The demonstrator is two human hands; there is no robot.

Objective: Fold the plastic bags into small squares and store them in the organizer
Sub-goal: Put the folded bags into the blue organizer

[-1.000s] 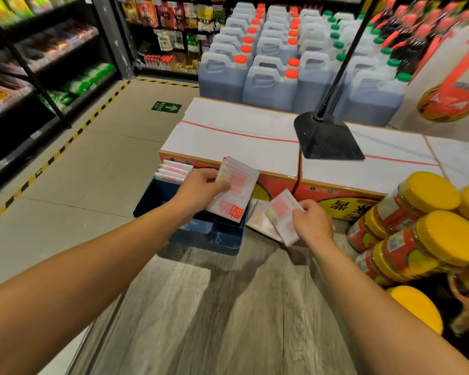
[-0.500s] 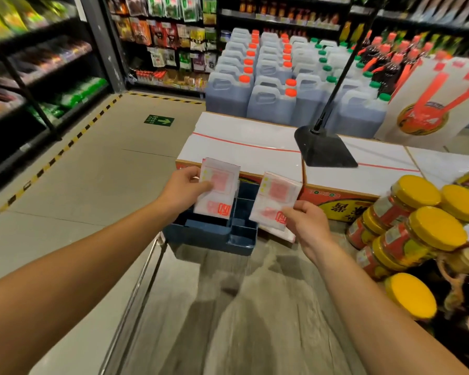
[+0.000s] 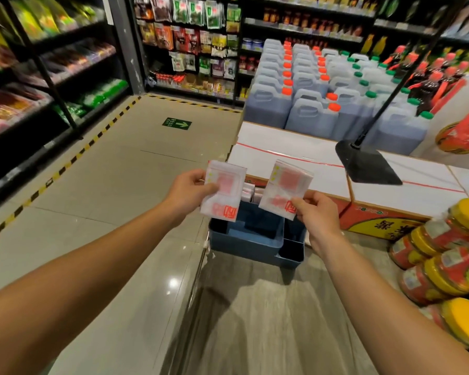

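Observation:
My left hand (image 3: 190, 192) pinches a folded white plastic bag (image 3: 224, 192) with red print, held upright above the blue organizer (image 3: 252, 244). My right hand (image 3: 316, 212) pinches a second folded bag (image 3: 284, 189) by its lower right corner, beside the first and also above the organizer. The organizer sits at the far end of a grey wood-grain table (image 3: 268, 320). Several folded bags (image 3: 251, 192) stand in its rear part, half hidden behind the two held bags. Its front compartments look dark and bare.
Cardboard boxes with white tops (image 3: 295, 163) stand just behind the organizer, with a black stand base (image 3: 366, 166) on them. Yellow-lidded jars (image 3: 444, 261) are stacked at the right. Jugs and store shelves fill the background; tiled floor lies to the left.
Both hands have lifted their folded bags up from the organizer and now hold them side by side, higher and facing me. The camera has tilted upward.

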